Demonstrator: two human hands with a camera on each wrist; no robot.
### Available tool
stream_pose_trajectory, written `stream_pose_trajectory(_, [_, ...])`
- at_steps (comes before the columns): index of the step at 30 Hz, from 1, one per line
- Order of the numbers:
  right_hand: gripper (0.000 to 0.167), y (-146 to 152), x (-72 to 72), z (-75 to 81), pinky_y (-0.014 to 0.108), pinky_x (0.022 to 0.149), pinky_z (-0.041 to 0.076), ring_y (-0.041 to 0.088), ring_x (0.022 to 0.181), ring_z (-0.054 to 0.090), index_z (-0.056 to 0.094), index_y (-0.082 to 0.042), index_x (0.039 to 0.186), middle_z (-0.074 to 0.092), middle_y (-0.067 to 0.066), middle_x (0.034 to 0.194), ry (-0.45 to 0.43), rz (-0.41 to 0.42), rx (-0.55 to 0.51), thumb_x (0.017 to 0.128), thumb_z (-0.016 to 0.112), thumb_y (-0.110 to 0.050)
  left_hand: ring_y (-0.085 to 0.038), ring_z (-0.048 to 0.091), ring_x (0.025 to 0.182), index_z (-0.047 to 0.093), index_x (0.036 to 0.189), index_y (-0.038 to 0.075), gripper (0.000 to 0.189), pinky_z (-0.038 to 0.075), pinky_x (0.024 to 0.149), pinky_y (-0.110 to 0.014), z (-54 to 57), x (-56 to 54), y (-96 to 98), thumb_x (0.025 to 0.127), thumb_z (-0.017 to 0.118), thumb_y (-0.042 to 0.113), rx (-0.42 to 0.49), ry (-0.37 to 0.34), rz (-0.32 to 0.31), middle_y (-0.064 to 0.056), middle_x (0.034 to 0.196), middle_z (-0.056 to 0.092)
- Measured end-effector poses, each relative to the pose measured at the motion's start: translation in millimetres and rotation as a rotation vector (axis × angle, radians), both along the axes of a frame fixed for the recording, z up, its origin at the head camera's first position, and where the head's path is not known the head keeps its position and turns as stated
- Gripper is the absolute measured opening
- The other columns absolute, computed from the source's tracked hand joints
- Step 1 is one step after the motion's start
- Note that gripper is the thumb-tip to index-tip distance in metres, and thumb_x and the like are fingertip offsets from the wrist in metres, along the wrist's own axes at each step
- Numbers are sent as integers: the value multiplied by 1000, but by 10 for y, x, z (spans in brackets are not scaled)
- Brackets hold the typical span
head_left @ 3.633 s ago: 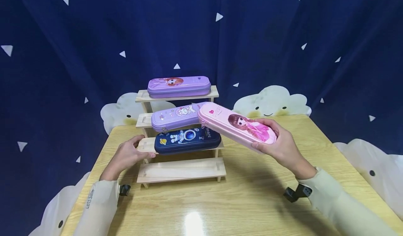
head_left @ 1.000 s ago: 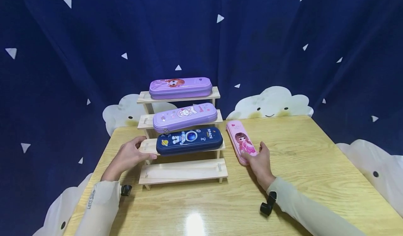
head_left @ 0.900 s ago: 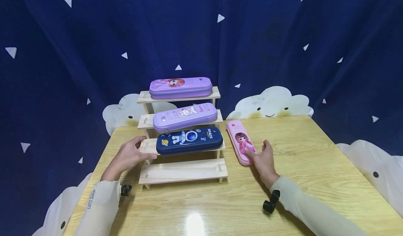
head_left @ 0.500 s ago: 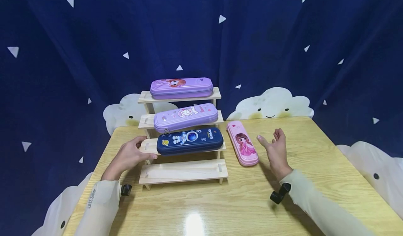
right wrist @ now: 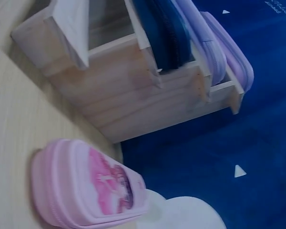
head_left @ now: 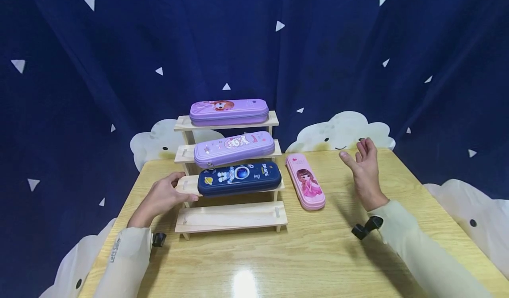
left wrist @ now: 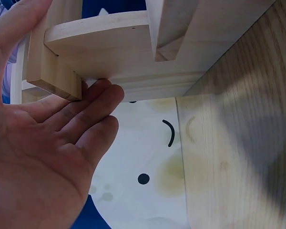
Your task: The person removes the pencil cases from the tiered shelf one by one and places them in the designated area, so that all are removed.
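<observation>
My left hand (head_left: 161,196) grips the left end of a step on the wooden tiered rack (head_left: 230,217), thumb in front and fingers behind. In the left wrist view those fingers (left wrist: 93,107) lie against the plank's end. A pink pencil case (head_left: 304,181) with a doll picture lies on the table, right of the rack. Further right, my right hand (head_left: 363,172) is raised and holds nothing, its thumb apart from the fingers. A navy astronaut pencil case (head_left: 238,178) rests on the gripped step. Behind it sit a lilac rabbit pencil case (head_left: 234,147) and a purple doll pencil case (head_left: 229,111).
The rack's lowest step is bare. The wooden table (head_left: 318,254) extends to the front and right. A dark blue curtain (head_left: 334,55) with white triangles and cloud figures (head_left: 342,127) hangs behind.
The pink pencil case, earlier in the air in my right hand, now lies on the table. My right hand has let go and moved right and up. The left hand stays put.
</observation>
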State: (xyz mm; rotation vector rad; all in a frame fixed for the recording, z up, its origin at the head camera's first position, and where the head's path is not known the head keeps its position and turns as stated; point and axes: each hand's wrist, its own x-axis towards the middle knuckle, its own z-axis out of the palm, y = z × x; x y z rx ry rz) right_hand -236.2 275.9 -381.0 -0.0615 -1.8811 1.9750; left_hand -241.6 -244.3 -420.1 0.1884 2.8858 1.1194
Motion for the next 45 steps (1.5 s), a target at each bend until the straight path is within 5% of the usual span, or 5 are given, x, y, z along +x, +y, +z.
stream_pose_trajectory(14, [88,-252,22,388,32,130,7,20,159,12,11,-5,161,13,12,169,252,193,-34,91,63,7,-24,63,103,55,139,7,90,48,88,-36,-2,-51,-5,68,92,48,-13,30,-11,-13,124,69])
stream_pose_trajectory(22, [91,-453,-55,500,31,129,12,25,158,16,17,-3,160,20,12,168,320,243,100,86,69,8,-24,63,101,57,136,8,90,47,86,-34,1,-34,4,65,92,51,-7,28,-12,-13,120,70])
stream_pose_trajectory(35, [89,-762,-145,460,25,126,19,29,152,29,30,0,155,35,16,159,339,374,312,77,71,16,-24,63,102,56,137,7,91,48,89,-37,4,-3,-4,66,91,52,-18,37,-9,-13,122,70])
stream_pose_trajectory(45, [77,-933,-198,318,24,122,29,30,145,40,43,-1,146,47,18,152,309,534,429,78,78,3,-25,63,105,54,140,7,91,48,92,-41,9,1,-2,68,91,49,-14,20,-4,-14,124,69])
